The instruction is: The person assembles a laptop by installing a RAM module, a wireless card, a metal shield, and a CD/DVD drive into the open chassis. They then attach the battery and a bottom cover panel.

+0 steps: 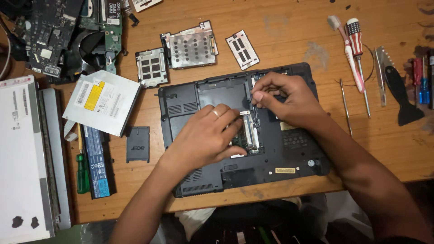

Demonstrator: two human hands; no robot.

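Black and overturned, the laptop base (289, 149) lay near the wooden table's (280, 31) front edge, open wood beyond it. Left hand (205, 138) rested with loosely curled fingers on the memory module (247, 135) in its bay; right hand (282, 97) pinched something too small to identify. Three removed covers (151, 67) lay behind, two screwdrivers (357, 54) at right, one optical drive (103, 101) at left.

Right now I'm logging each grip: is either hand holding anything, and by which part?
Both hands, left and right, have fingertips on the memory module in the laptop base; a closed hold cannot be told.
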